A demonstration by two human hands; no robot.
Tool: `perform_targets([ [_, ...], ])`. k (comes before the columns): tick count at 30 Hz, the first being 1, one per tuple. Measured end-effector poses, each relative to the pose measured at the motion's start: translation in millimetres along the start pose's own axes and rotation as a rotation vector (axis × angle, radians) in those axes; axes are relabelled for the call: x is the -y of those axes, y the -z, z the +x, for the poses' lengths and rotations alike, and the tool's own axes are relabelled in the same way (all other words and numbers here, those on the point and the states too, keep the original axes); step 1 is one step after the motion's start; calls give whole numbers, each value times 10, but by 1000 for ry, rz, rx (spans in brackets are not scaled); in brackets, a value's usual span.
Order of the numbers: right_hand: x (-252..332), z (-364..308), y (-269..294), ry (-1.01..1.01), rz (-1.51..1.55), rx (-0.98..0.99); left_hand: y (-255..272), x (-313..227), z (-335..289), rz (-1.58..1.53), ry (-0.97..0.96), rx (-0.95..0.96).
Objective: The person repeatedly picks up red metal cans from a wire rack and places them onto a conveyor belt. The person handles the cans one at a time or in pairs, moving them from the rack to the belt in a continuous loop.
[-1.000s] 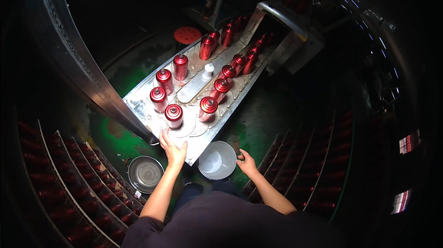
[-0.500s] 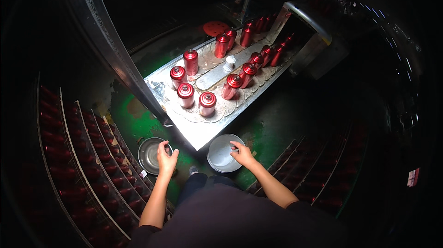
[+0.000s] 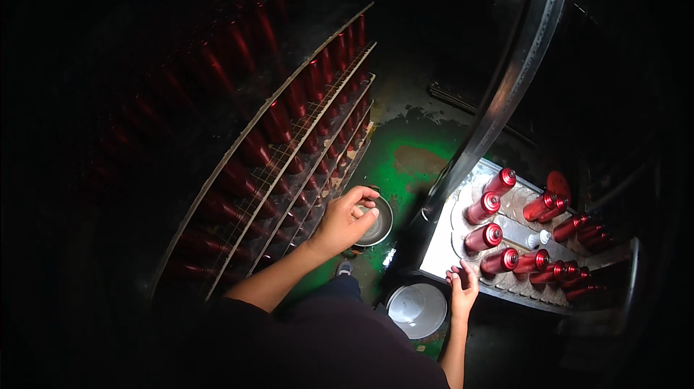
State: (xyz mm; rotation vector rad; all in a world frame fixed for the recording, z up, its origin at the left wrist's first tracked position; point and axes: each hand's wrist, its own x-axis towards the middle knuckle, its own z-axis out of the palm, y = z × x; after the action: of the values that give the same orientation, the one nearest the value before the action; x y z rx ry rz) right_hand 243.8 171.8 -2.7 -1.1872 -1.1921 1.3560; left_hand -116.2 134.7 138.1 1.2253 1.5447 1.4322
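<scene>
My left hand (image 3: 344,221) is raised between the tall rack and a round metal pan (image 3: 383,224) on the floor, covering part of the pan. Its fingers curl loosely, with a gap to the thumb and nothing held. My right hand (image 3: 463,292) is by the near edge of a lit conveyor (image 3: 441,255). Its half-bent fingers are apart and empty. Closest to it are a red metallic bottle (image 3: 499,262) and another red bottle (image 3: 483,238), both upright on the conveyor. A pale bucket (image 3: 418,311) sits to the left of that hand.
On the left, a multi-tier rack (image 3: 289,150) holds many red bottles. A metal post (image 3: 499,100) rises beside the conveyor. A small white piece (image 3: 538,238) stands on the conveyor's middle strip. Behind it is a round red stool-like disc (image 3: 557,184). The floor (image 3: 405,147) is green and worn.
My view has turned left, so the conveyor now lies at the right and the rack fills the left. My left hand has moved toward the rack. Both hands stay empty.
</scene>
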Motion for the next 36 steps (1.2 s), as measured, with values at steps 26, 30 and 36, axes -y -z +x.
perform_targets([
  [26, 2869, 956, -7017, 1141, -689, 509, 3447, -1694, -1842, 1139, -90, -1376],
  [30, 2710, 1058, -7103, 1207, -464, 477, 4187, -1746, -1914, 1373, -159, -1227],
  [36, 2666, 1107, -6790, 1220, -154, 493, 4886, -1281, -1623, 1617, -103, -949],
])
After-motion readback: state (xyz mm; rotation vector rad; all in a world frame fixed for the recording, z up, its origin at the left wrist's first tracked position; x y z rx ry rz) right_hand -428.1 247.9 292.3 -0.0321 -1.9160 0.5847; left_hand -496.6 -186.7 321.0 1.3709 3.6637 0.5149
